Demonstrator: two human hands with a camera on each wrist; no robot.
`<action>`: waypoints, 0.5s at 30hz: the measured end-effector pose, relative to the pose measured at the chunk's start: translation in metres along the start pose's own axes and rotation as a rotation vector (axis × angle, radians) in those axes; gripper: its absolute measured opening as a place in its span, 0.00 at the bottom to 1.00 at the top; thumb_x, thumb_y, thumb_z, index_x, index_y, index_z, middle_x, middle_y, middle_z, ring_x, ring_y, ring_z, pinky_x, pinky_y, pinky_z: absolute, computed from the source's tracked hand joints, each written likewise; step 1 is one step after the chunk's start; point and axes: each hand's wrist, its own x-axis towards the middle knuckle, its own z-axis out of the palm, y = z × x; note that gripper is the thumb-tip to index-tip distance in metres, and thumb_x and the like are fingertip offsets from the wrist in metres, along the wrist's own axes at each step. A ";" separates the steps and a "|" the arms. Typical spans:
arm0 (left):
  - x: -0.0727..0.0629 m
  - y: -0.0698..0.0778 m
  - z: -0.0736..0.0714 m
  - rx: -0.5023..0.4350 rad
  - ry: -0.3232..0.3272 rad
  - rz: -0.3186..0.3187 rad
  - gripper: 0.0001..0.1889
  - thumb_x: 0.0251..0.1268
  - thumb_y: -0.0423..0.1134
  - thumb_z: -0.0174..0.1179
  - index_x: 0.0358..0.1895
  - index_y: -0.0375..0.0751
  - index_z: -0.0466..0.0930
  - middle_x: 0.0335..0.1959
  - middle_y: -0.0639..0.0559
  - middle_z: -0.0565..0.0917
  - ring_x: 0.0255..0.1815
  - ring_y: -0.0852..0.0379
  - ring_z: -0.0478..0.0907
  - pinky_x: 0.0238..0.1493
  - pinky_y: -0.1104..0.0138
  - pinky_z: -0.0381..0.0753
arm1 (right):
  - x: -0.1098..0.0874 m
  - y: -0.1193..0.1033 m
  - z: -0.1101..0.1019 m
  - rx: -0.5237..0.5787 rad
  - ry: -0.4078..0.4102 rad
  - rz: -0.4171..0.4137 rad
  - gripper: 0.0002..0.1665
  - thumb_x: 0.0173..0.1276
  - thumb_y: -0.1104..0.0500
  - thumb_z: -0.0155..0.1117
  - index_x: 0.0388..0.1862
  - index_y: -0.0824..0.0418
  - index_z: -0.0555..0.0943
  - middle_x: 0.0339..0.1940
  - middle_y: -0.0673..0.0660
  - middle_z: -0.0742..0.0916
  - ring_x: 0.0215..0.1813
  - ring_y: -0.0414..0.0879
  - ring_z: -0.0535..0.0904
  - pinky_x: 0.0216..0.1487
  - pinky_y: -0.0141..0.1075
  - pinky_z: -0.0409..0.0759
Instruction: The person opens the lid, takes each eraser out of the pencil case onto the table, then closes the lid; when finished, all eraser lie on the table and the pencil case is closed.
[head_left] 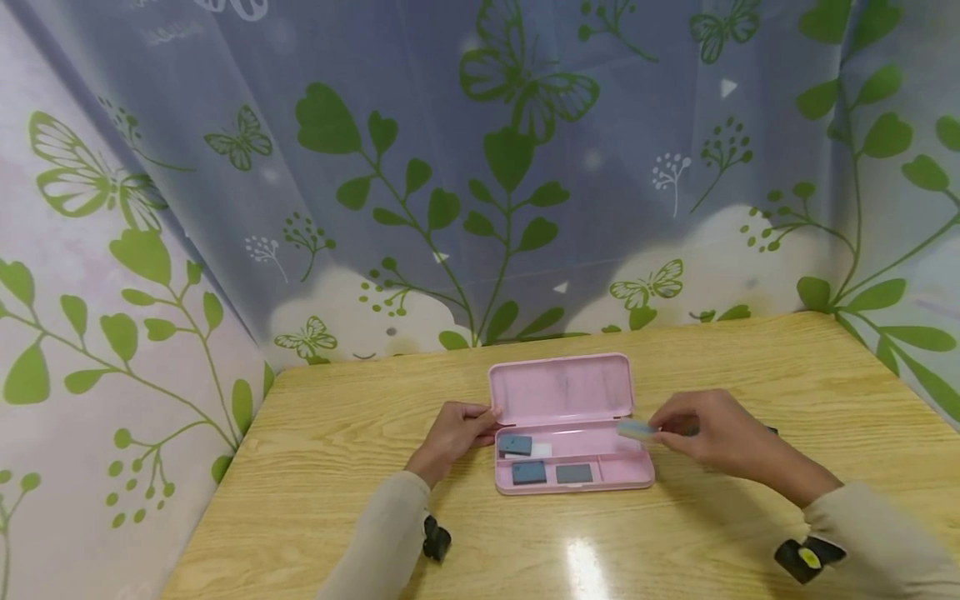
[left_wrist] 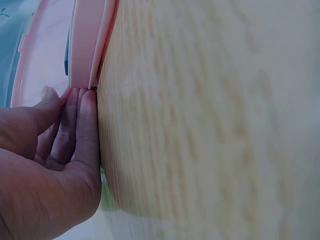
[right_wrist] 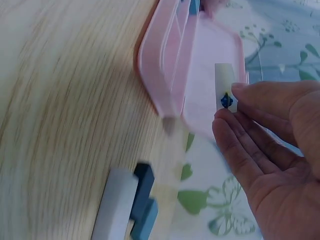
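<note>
An open pink pencil case point(head_left: 573, 487) lies on the table with its lid point(head_left: 558, 387) tipped back. Several small erasers sit in its compartments: a blue one point(head_left: 515, 445) over a white piece at the rear left, another blue one point(head_left: 528, 472) and a grey one point(head_left: 574, 473) in front. At the case's left end, my left hand point(head_left: 453, 432) holds the edge by the hinge, thumb by the lid and fingertips against the side. My right hand point(head_left: 712, 433) pinches a small pale eraser point(right_wrist: 224, 77) with a blue print, above the case's right end.
On the wooden table point(head_left: 360, 417), right of the case, lie a white block point(right_wrist: 115, 205) and two dark blue-grey blocks point(right_wrist: 143, 187); the right hand mostly hides them in the head view. A patterned curtain point(head_left: 420, 250) hangs behind the table's far edge.
</note>
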 end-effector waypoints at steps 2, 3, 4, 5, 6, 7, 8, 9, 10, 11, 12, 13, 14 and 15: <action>0.000 0.000 0.000 0.003 0.001 -0.002 0.16 0.75 0.39 0.61 0.54 0.28 0.85 0.44 0.41 0.89 0.39 0.59 0.86 0.44 0.67 0.88 | -0.004 0.005 -0.004 -0.025 0.023 0.007 0.06 0.63 0.66 0.75 0.39 0.62 0.88 0.36 0.51 0.89 0.36 0.38 0.86 0.37 0.33 0.87; 0.000 0.000 0.000 0.004 0.001 -0.002 0.16 0.75 0.39 0.61 0.54 0.28 0.85 0.44 0.41 0.89 0.39 0.59 0.86 0.44 0.67 0.88 | -0.005 0.008 -0.006 -0.040 0.032 0.011 0.06 0.63 0.66 0.75 0.39 0.62 0.88 0.35 0.50 0.89 0.35 0.38 0.86 0.37 0.33 0.87; 0.000 0.001 0.000 0.005 0.001 -0.002 0.16 0.75 0.39 0.61 0.54 0.28 0.85 0.44 0.41 0.89 0.39 0.59 0.86 0.44 0.66 0.88 | -0.007 0.011 -0.008 -0.053 0.039 0.018 0.06 0.63 0.66 0.75 0.39 0.62 0.88 0.35 0.50 0.89 0.35 0.37 0.85 0.36 0.32 0.87; 0.000 0.000 0.000 0.005 0.000 -0.002 0.16 0.75 0.39 0.61 0.54 0.28 0.85 0.44 0.41 0.89 0.39 0.59 0.86 0.44 0.66 0.88 | -0.008 0.013 -0.010 -0.062 0.043 0.027 0.06 0.63 0.66 0.75 0.39 0.62 0.88 0.35 0.49 0.89 0.34 0.37 0.85 0.36 0.32 0.87; 0.000 0.001 0.000 0.005 0.000 -0.001 0.16 0.75 0.39 0.61 0.54 0.28 0.85 0.44 0.41 0.88 0.39 0.59 0.86 0.44 0.66 0.88 | -0.010 0.016 -0.012 -0.070 0.045 0.040 0.06 0.63 0.66 0.75 0.39 0.62 0.89 0.35 0.49 0.89 0.34 0.37 0.85 0.36 0.32 0.87; -0.001 0.001 0.000 0.003 -0.001 0.000 0.16 0.75 0.39 0.61 0.54 0.28 0.85 0.44 0.40 0.88 0.39 0.59 0.86 0.44 0.66 0.88 | -0.011 0.019 -0.014 -0.080 0.046 0.052 0.06 0.63 0.65 0.76 0.39 0.62 0.89 0.35 0.49 0.89 0.34 0.37 0.85 0.36 0.31 0.87; -0.001 0.001 0.000 0.002 -0.002 0.001 0.16 0.75 0.39 0.61 0.54 0.28 0.85 0.44 0.40 0.88 0.39 0.59 0.86 0.44 0.66 0.88 | -0.012 0.022 -0.016 -0.088 0.049 0.065 0.07 0.62 0.65 0.76 0.39 0.63 0.89 0.35 0.49 0.89 0.34 0.37 0.85 0.36 0.31 0.86; -0.001 0.001 0.000 0.000 -0.003 0.002 0.16 0.75 0.39 0.61 0.54 0.28 0.85 0.44 0.40 0.88 0.40 0.59 0.86 0.45 0.66 0.88 | -0.013 0.024 -0.018 -0.095 0.053 0.076 0.07 0.62 0.64 0.76 0.39 0.63 0.89 0.35 0.50 0.89 0.34 0.37 0.85 0.36 0.31 0.86; -0.001 0.001 0.000 -0.001 -0.003 0.003 0.16 0.75 0.39 0.61 0.54 0.28 0.85 0.44 0.40 0.88 0.40 0.58 0.86 0.45 0.66 0.88 | -0.014 0.027 -0.019 -0.101 0.058 0.087 0.07 0.62 0.64 0.77 0.39 0.63 0.89 0.35 0.51 0.89 0.34 0.38 0.86 0.36 0.31 0.86; -0.001 0.001 0.000 -0.003 -0.004 0.003 0.16 0.75 0.39 0.61 0.54 0.28 0.85 0.44 0.40 0.88 0.40 0.58 0.86 0.45 0.66 0.88 | -0.015 0.030 -0.021 -0.108 0.059 0.097 0.07 0.62 0.64 0.77 0.39 0.64 0.89 0.36 0.52 0.90 0.34 0.38 0.86 0.35 0.30 0.86; -0.001 0.001 0.000 -0.003 -0.004 0.004 0.16 0.75 0.39 0.61 0.54 0.28 0.85 0.44 0.40 0.88 0.40 0.58 0.86 0.45 0.66 0.88 | -0.016 0.032 -0.023 -0.116 0.064 0.105 0.07 0.61 0.64 0.77 0.39 0.64 0.89 0.36 0.53 0.90 0.34 0.39 0.86 0.35 0.30 0.86; -0.001 0.001 0.000 -0.003 -0.003 0.004 0.16 0.75 0.39 0.61 0.54 0.28 0.85 0.44 0.40 0.88 0.40 0.58 0.86 0.45 0.66 0.88 | -0.017 0.035 -0.024 -0.125 0.069 0.112 0.07 0.61 0.64 0.77 0.39 0.64 0.89 0.36 0.54 0.90 0.33 0.39 0.86 0.35 0.31 0.86; -0.001 0.001 0.000 -0.003 -0.003 0.004 0.16 0.75 0.39 0.61 0.54 0.28 0.85 0.44 0.40 0.88 0.40 0.58 0.86 0.45 0.66 0.88 | -0.018 0.037 -0.025 -0.135 0.075 0.121 0.07 0.61 0.64 0.77 0.38 0.64 0.89 0.35 0.54 0.90 0.33 0.39 0.86 0.34 0.31 0.86; -0.001 0.001 0.000 -0.004 -0.003 0.004 0.16 0.75 0.39 0.61 0.54 0.28 0.85 0.44 0.40 0.88 0.40 0.58 0.86 0.45 0.66 0.88 | -0.019 0.040 -0.026 -0.143 0.075 0.129 0.07 0.61 0.64 0.77 0.38 0.65 0.89 0.35 0.54 0.90 0.33 0.40 0.86 0.34 0.31 0.86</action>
